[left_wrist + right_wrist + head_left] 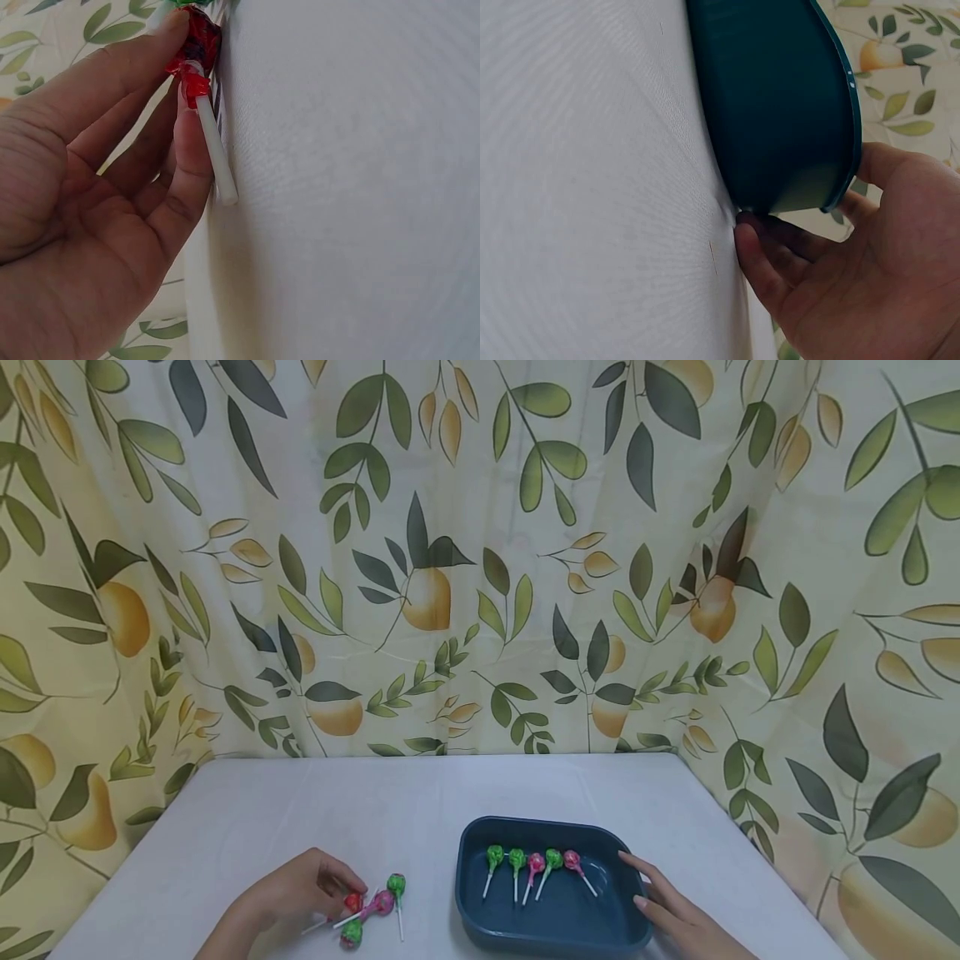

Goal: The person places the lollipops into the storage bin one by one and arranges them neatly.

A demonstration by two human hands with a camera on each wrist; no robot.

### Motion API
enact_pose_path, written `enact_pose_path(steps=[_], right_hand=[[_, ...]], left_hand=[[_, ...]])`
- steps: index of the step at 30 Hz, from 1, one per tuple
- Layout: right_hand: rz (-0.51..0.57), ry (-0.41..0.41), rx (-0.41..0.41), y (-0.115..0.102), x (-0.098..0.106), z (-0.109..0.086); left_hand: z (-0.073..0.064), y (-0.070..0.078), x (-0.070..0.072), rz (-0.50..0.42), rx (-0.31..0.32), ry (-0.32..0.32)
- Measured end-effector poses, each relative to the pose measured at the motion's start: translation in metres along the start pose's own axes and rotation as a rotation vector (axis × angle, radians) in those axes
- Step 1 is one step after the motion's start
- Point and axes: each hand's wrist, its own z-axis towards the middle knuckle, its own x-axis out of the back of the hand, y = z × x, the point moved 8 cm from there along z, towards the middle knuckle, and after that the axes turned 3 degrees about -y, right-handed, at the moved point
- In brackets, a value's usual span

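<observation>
At the left of the table in the head view, my left hand (300,887) pinches a red lollipop (352,902) between thumb and fingertips. The left wrist view shows its red wrapper (196,45) and white stick (217,154). Close beside it lie a pink lollipop (383,903) and two green lollipops, one behind (396,883) and one in front (351,933). My right hand (675,906) holds the right end of a dark blue tray (555,935), fingertips over its rim. In the right wrist view, other fingers (761,262) touch low on the tray's outer wall (772,112).
Green and pink lollipops (536,863) lie in a row inside the tray, sticks toward me. A white cloth (337,802) covers the table. Behind and at both sides hangs a curtain (465,652) printed with leaves and fruit.
</observation>
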Motion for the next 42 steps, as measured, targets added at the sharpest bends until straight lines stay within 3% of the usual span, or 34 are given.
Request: enact_pose_path(steps=[6,13,19,25,32,42], right_hand=[[0.002,-0.002,0.009,0.001,0.000,-0.002],[0.007,0.016,-0.013,0.003,0.002,-0.003],[0.020,0.021,-0.023,0.005,0.003,-0.005],[0.041,-0.004,0.007,0.004,0.000,-0.004],[0.041,-0.007,0.004,0.003,-0.001,-0.002],[0.025,-0.003,-0.005,0.000,0.000,-0.002]], left_hand=[[0.000,0.001,0.001,0.036,0.025,0.026],[0.001,0.003,0.010,0.087,0.044,0.104],[0.002,0.008,0.016,0.063,0.043,0.154],[0.001,0.017,0.029,0.036,-0.010,0.319],[0.000,0.022,0.037,-0.019,0.046,0.470],[0.012,0.031,0.028,-0.032,0.027,0.450]])
